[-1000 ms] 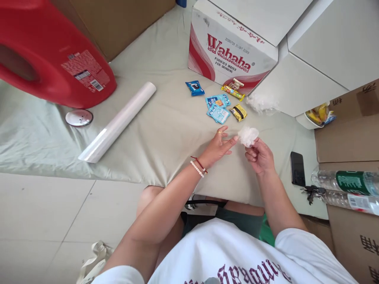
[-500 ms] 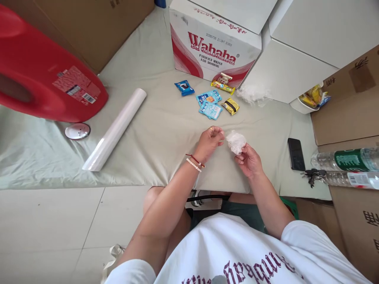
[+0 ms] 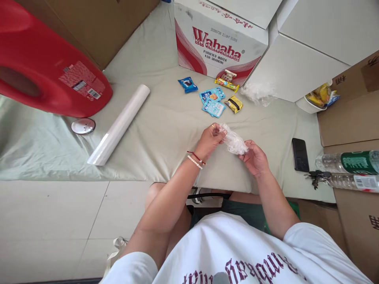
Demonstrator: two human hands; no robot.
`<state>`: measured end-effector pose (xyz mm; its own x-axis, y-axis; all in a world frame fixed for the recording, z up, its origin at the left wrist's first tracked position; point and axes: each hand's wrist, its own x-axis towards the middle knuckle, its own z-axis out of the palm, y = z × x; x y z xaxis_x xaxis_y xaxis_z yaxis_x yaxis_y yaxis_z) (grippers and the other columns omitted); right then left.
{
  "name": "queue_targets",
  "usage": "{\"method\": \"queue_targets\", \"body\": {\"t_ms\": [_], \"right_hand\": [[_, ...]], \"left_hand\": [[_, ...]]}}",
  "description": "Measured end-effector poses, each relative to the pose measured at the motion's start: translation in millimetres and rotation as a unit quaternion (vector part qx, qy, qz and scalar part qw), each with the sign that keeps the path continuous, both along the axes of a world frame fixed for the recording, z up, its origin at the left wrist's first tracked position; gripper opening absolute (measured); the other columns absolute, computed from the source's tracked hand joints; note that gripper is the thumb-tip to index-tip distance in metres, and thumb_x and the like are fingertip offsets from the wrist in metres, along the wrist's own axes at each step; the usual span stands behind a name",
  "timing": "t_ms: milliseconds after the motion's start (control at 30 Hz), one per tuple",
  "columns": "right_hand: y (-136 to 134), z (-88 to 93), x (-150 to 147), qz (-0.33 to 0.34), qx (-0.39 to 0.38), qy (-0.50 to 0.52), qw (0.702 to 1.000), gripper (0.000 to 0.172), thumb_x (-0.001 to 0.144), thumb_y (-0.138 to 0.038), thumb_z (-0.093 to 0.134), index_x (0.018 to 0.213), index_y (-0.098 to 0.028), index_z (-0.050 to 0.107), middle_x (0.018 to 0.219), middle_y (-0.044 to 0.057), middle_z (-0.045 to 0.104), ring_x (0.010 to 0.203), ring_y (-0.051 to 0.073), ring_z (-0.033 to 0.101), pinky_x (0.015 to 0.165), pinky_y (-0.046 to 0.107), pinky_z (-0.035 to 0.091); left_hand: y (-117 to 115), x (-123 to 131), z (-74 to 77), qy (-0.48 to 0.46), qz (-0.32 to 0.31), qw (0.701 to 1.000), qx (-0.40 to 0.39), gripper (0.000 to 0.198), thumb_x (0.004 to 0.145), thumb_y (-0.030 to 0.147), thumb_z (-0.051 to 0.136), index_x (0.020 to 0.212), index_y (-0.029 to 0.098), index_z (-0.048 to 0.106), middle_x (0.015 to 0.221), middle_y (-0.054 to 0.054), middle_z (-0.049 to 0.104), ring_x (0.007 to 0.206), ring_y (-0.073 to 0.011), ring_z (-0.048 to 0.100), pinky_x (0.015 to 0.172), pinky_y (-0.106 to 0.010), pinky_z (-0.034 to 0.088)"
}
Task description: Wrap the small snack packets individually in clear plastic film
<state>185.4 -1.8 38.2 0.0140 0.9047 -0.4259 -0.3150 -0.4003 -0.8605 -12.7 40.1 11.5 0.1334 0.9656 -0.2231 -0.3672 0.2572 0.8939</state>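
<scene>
Plastic film (image 3: 235, 142), clear, crumpled, is held over the tabletop (image 3: 166, 130): the left hand (image 3: 211, 139) pinches its ten o'clock end, the right hand (image 3: 255, 158) its four o'clock end; blue packets (image 3: 213, 108) lie at eleven o'clock.

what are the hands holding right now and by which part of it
A crumpled piece of clear plastic: the left hand pinches one end, the right hand the other.

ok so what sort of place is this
Probably a room in a home or dorm, though I can't be sure: snacks and a phone lie on a cloth-covered table.
</scene>
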Motion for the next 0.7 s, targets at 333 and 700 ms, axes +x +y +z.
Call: {"method": "queue_targets", "body": {"t_ms": [333, 700], "right_hand": [[9.9, -26.9, -14.0, 0.037, 0.175, -0.417, 0.891, 0.084, 0.072, -0.054, 0.087, 0.145, -0.028, 0.053, 0.149, 0.014, 0.051, 0.134, 0.034, 0.053, 0.102, 0.052, 0.057], [10.8, -17.0, -6.6, -0.088, 0.164, -0.281, 0.941, 0.034, 0.090, -0.056, 0.067, 0.108, -0.028, 0.059, 0.112, 0.003, 0.063, 0.102, 0.019, 0.066, 0.078, 0.033, 0.062]], "left_hand": [[-4.5, 4.9, 4.9, 0.025, -0.010, 0.999, 0.043, 0.037, 0.070, 0.012, 0.076, 0.088, 0.022, 0.045, 0.082, 0.006, 0.054, 0.076, -0.0086, 0.053, 0.072, -0.020, 0.046], [0.8, 2.4, -0.3, 0.051, 0.033, 0.998, 0.023, 0.035, 0.072, 0.019, 0.078, 0.078, 0.021, 0.044, 0.072, 0.007, 0.054, 0.070, -0.0095, 0.054, 0.070, -0.023, 0.045]]}}
